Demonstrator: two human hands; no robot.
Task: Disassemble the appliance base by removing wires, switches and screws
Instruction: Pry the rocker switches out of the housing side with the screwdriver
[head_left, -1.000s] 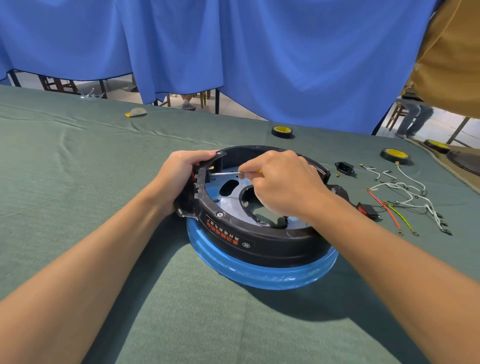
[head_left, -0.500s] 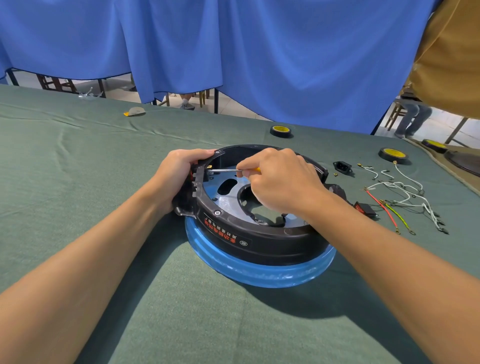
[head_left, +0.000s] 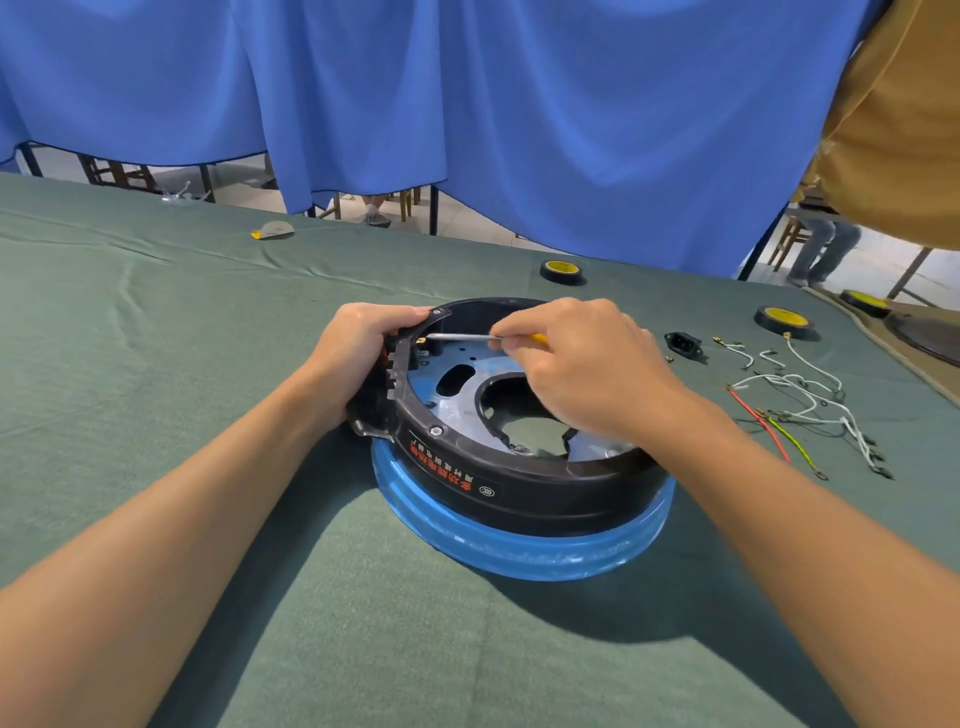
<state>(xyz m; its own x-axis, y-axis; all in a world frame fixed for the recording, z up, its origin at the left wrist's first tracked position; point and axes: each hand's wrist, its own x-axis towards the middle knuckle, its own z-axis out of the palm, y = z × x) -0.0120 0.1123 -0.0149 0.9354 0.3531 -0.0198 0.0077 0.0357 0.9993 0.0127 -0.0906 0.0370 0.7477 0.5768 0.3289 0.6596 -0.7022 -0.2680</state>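
A round black appliance base (head_left: 519, 488) with a blue-wrapped lower rim lies open side up on the green cloth. Its grey metal floor plate (head_left: 457, 400) shows inside. My left hand (head_left: 358, 348) grips the base's far left rim. My right hand (head_left: 587, 364) holds a small screwdriver (head_left: 462, 336) with a yellow handle; the shaft lies level and its tip points left at a brass terminal (head_left: 421, 341) on the inner wall. Several loose wires (head_left: 800, 410), white, red and green-yellow, lie on the cloth to the right, next to a black power socket (head_left: 683, 343).
Two black tape rolls with yellow cores (head_left: 561, 270) (head_left: 784, 319) sit on the far side of the table. A small grey and yellow piece (head_left: 272, 229) lies far left. A blue curtain (head_left: 467, 104) hangs behind. A person in a tan top (head_left: 898, 130) stands at the right.
The view has shifted slightly. My right hand and the screwdriver stay at the terminal on the inner wall, with hardly any movement. My left hand keeps its grip on the rim.
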